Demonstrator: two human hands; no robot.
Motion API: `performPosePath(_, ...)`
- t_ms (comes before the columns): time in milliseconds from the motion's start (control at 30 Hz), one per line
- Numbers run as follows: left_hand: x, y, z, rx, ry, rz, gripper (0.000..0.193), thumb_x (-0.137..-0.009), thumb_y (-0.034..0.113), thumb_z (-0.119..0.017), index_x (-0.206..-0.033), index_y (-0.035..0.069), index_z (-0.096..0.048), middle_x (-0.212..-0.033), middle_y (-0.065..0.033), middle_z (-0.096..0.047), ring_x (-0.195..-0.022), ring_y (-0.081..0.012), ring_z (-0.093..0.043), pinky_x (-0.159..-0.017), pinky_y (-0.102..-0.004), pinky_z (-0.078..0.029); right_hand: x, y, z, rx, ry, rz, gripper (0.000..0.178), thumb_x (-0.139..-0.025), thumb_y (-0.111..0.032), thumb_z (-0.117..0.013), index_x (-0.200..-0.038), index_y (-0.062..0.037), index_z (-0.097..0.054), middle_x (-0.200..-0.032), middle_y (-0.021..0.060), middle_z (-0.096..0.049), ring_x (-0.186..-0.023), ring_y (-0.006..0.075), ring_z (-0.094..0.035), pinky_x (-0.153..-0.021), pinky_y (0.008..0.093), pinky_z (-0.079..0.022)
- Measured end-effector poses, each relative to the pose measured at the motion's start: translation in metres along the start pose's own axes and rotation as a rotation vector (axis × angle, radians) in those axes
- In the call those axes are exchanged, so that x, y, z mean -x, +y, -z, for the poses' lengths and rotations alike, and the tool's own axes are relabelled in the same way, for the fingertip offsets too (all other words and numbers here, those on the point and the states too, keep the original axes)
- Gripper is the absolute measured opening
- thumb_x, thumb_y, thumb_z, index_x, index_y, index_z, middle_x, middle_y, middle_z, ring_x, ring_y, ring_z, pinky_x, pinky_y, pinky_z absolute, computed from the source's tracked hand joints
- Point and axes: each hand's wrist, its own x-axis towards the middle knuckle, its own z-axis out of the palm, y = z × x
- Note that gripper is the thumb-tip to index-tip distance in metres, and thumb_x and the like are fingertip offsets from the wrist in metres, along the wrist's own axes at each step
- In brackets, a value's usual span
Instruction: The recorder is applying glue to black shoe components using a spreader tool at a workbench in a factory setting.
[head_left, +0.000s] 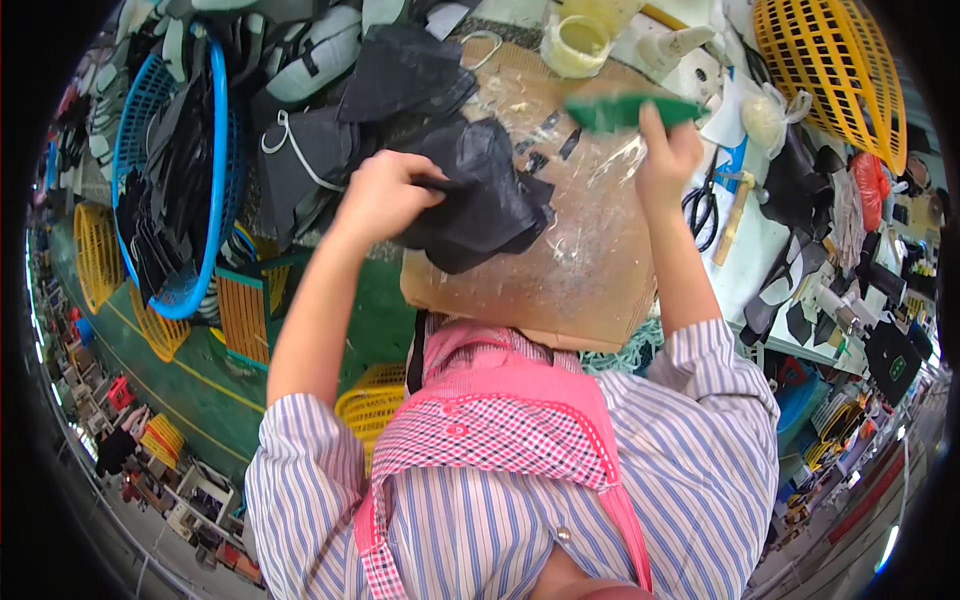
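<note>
My left hand pinches the near-left edge of a black sheet piece, one of several limp, irregular pieces overlapping at the board's left side. My right hand is closed round a long green tool, blurred by motion, so its exact kind does not show. The tool is held above the far right part of a glue-smeared cardboard sheet. Small black scraps lie on the cardboard between my hands. Just beyond the green tool stands an open tub with pale yellowish contents.
A blue basket at the left holds many black pieces. More black sheets lie at the far left of the board. To the right are black-handled scissors, a wooden-handled hammer-like tool and a yellow basket.
</note>
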Motion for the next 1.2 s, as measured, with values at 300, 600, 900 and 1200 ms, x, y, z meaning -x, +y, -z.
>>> performPosePath(300,-0.046,0.047,0.103,0.466,0.129,-0.226,0.043,-0.067,0.001,-0.06,-0.108,0.002,-0.047,-0.089,-0.0075,-0.058,-0.077,-0.0166,-0.057,-0.068,-0.0279,-0.047,-0.113,0.067,0.002,0.183,-0.235,0.005,0.012,-0.073,-0.014,-0.061,-0.076,-0.0033,-0.061,-0.064,0.0044,-0.059,-0.058,0.0163,-0.051,-0.056,0.0272,-0.04)
performPosePath(600,-0.019,0.001,-0.002,-0.408,0.391,-0.549,0.051,-0.06,0.02,-0.071,-0.105,0.006,-0.052,-0.104,-0.0089,-0.049,-0.095,-0.0276,-0.046,-0.08,-0.0347,-0.039,-0.025,0.027,0.0,-0.142,-0.343,-0.249,0.013,-0.074,-0.008,-0.059,-0.084,0.0003,-0.059,-0.077,0.0038,-0.061,-0.068,0.01,-0.053,-0.064,0.0234,-0.042)
performPosePath(900,-0.005,-0.008,-0.038,-0.325,0.319,-0.25,0.065,-0.049,0.018,-0.075,-0.106,0.004,-0.048,-0.096,-0.0095,-0.046,-0.089,-0.0277,-0.042,-0.08,-0.0353,-0.038,-0.003,0.023,-0.04,0.082,-0.511,0.057,0.014,-0.067,-0.002,-0.064,-0.079,-0.0089,-0.062,-0.08,0.0035,-0.05,-0.077,0.0154,-0.049,-0.066,0.0261,-0.041)
performPosePath(1200,0.012,-0.002,-0.043,-0.446,0.459,-0.575,0.025,-0.051,-0.004,-0.058,-0.069,0.01,-0.046,-0.086,0.0003,-0.057,-0.084,-0.0195,-0.049,-0.067,-0.0338,-0.031,-0.045,0.03,0.0,0.138,-0.133,0.048,0.01,-0.071,-0.013,-0.063,-0.078,-0.0064,-0.061,-0.077,0.0045,-0.054,-0.074,0.0169,-0.051,-0.068,0.0268,-0.041)
